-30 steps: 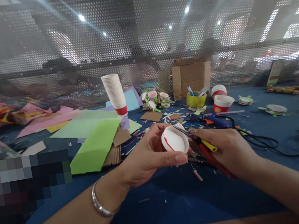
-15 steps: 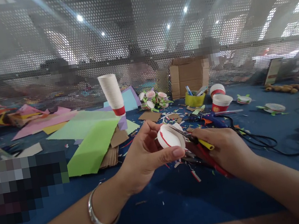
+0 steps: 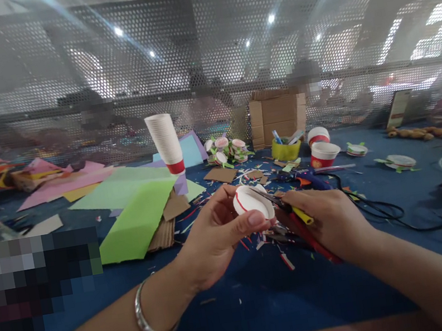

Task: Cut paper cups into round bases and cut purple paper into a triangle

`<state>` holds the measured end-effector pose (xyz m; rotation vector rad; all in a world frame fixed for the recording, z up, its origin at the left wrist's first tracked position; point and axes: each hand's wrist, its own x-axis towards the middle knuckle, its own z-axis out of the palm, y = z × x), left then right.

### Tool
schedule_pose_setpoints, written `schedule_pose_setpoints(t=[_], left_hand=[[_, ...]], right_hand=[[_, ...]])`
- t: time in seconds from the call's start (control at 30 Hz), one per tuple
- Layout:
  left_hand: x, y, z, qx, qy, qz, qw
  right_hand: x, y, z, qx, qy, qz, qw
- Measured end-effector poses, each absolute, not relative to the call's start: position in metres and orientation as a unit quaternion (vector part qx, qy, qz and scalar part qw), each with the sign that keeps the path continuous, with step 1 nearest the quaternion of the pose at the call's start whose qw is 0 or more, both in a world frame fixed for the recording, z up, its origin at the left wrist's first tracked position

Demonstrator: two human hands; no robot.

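Note:
My left hand (image 3: 215, 234) pinches a small white paper-cup bottom with a red rim (image 3: 251, 201), thumb in front and fingers behind. My right hand (image 3: 327, 221) is closed round scissors with red and yellow handles (image 3: 304, 222); their blades reach the right edge of the cup piece. Both hands hover above the blue table (image 3: 269, 304), over a scatter of paper scraps (image 3: 279, 246). A silver bangle (image 3: 148, 324) sits on my left wrist.
A stack of white cups (image 3: 166, 141) stands on green paper sheets (image 3: 139, 213). Behind lie finished cup flowers (image 3: 226, 148), a cardboard box (image 3: 278, 113), a yellow holder (image 3: 285, 149), two red-banded cups (image 3: 323, 153) and a black cable (image 3: 381, 212). A perforated screen (image 3: 204, 66) backs the table.
The cup piece has turned a little in my left hand, with the thumb sliding up over its lower edge. Both hands stay at about the same place.

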<state>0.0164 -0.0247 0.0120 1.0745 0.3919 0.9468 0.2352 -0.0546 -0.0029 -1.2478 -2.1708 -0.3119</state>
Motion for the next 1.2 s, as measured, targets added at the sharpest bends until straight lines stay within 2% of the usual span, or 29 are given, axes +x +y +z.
schedule_pose_setpoints(t=[0.4, 0.67, 1.2], left_hand=[[0.0155, -0.0226, 0.0115, 0.494, 0.176, 0.431, 0.734], [0.0160, -0.0197, 0.0101, 0.507, 0.167, 0.433, 0.727], [0.0118, -0.0217, 0.0087, 0.501, 0.168, 0.402, 0.748]], right_hand=[[0.2324, -0.0546, -0.0013, -0.482, -0.812, -0.089, 0.317], [0.2344, -0.0533, -0.0019, -0.480, -0.809, -0.144, 0.308], [0.2321, -0.0580, -0.0032, -0.450, -0.820, -0.159, 0.316]])
